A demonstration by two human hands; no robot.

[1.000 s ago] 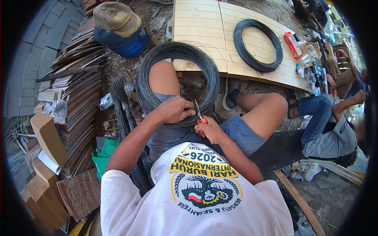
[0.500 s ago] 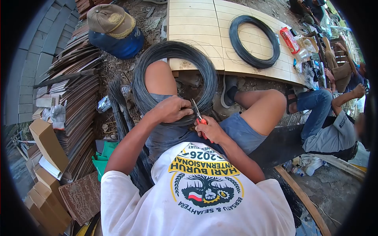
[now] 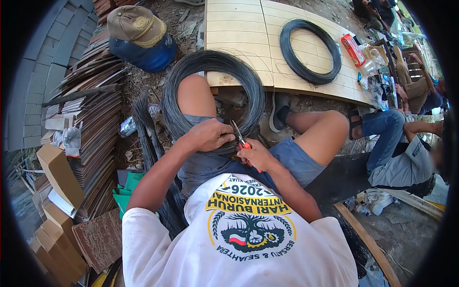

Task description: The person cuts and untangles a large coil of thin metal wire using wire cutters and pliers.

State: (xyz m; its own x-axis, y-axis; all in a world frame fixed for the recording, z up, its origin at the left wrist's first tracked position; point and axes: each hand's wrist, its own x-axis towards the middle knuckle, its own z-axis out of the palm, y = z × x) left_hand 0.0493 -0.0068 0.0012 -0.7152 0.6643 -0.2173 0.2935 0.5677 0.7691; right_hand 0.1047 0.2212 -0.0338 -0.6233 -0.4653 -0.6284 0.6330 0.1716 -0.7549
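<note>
A large coil of dark wire [image 3: 178,119] rests over my thigh, its far side overlapping the table edge. My left hand [image 3: 210,135] is closed on the near side of the coil, fingers pinched on the wire strands. Just right of it, my right hand [image 3: 255,155] grips red-handled pliers [image 3: 245,145]. Their metal jaws point up and away, slightly parted, close to the left fingertips and the coil's near rim. Under my left forearm, a long bundle of dark straight wires [image 3: 154,158] leans beside my leg.
A second wire coil [image 3: 282,45] lies on the pale slatted table [image 3: 234,28] ahead. Left stand a blue container [image 3: 160,52] topped by a cap [image 3: 136,26], stacked thin tiles [image 3: 98,129] and cardboard boxes [image 3: 60,174]. A person in jeans [image 3: 387,131] sits at the right.
My hands, the coil and the pliers hold nearly the same positions. The view has shifted slightly. At the right, the seated person's raised hand has come down.
</note>
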